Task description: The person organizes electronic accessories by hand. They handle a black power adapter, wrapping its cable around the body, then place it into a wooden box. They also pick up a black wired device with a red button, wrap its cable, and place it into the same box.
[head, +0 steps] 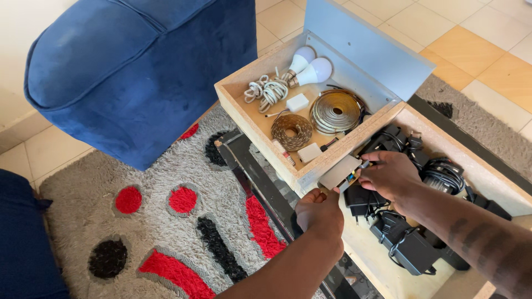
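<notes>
Wooden drawer [260, 124]: hands pinch grey card [339, 173] (flat).

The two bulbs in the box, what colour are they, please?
White bulbs, shown in the head view.

A small flat grey card-like packet [339, 173] sits at the front edge of the wooden divider [354, 145] between the two compartments of the box, held between both hands: the left hand [320, 213] grips its lower corner and the right hand [390, 174] pinches its right end. It is rectangular, plain grey on its broad face, with a thin strip of colour along its lower right edge. No screens or signs show.
</notes>
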